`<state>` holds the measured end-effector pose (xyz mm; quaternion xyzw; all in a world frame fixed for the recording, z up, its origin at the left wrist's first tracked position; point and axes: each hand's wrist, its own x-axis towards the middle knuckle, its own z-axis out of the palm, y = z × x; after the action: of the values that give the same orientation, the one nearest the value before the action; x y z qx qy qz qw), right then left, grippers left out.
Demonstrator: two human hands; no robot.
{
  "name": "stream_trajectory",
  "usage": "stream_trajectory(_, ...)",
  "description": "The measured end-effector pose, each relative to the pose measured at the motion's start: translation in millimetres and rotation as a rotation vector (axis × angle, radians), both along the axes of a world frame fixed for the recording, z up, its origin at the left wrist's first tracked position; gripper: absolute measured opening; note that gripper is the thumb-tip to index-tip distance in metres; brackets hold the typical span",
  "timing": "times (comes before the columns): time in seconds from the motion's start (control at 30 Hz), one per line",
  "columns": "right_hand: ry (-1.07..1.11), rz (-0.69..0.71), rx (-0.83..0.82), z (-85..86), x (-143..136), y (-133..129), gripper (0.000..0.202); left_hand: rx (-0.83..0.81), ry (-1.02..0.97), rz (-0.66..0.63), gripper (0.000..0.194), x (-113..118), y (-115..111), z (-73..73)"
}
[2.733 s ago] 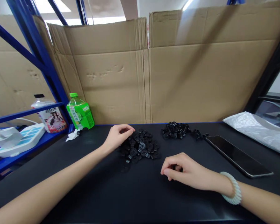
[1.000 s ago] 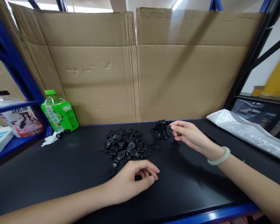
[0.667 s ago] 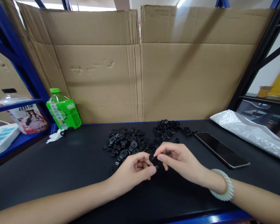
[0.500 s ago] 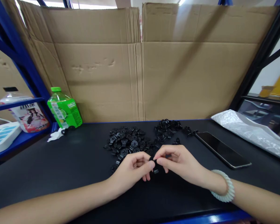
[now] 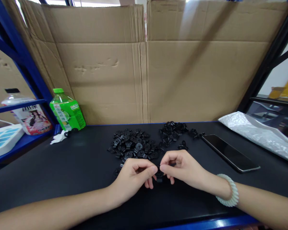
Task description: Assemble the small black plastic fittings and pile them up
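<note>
Between my two hands is a small round black plastic part (image 5: 159, 174) with a short tab at its lower edge. My left hand (image 5: 140, 174) pinches it from the left with thumb and forefinger, and my right hand (image 5: 179, 166) pinches from the right. The fingertips cover much of the part. Just behind my left hand lies a heap of round black perforated plastic parts (image 5: 132, 143). Beyond my right hand is a second pile of glossy black parts (image 5: 172, 131), with a loose one (image 5: 183, 145) lying nearer.
A smartphone (image 5: 230, 153) and a silvery bubble mailer (image 5: 256, 132) lie on the right of the black table (image 5: 86, 172). At the back left stands a green bottle (image 5: 67, 110) beside a crumpled white tissue (image 5: 59, 137). Cardboard (image 5: 105, 83) walls off the far side.
My hands have dipped slightly and their fingertips are a little farther apart. The black part between them now shows more of its round face. The view has shifted slightly.
</note>
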<state>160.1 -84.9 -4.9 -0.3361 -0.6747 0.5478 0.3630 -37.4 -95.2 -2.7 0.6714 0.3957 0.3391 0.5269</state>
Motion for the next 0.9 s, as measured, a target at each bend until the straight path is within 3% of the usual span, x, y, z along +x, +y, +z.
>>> stream_trajectory(0.37, 0.015, -0.033, 0.015, -1.6, -0.3, -2.5, 0.026, 0.04, -0.003, -0.023, 0.03, 1.3, -0.1, 1.7)
stream_trajectory(0.53, -0.084, -0.021, 0.143, 2.4, 2.8, 1.5, 0.022, 0.096, 0.006, 0.072, 0.021, 0.9, 3.2, 3.3)
stream_trajectory(0.6, -0.16, -0.05, 0.231, 6.0, 5.8, 3.3, 0.022, 0.198, 0.022, 0.176, 0.019, -4.9, 9.6, 10.0)
stream_trajectory(0.73, -0.352, -0.224, 0.497, 12.0, 15.0, 11.0, 0.017, 0.581, 0.195, 0.424, 0.018, -27.4, 36.3, 27.4)
stream_trajectory(0.8, -0.418, -0.254, 0.572, 11.6, 20.0, 16.4, 0.015, 0.712, 0.335, 0.477, 0.02, -40.0, 53.5, 31.8)
stream_trajectory(0.9, -0.506, -0.217, 0.592, 4.8, 25.4, 23.2, 0.012, 0.78, 0.473, 0.522, 0.022, -51.2, 71.4, 30.9)
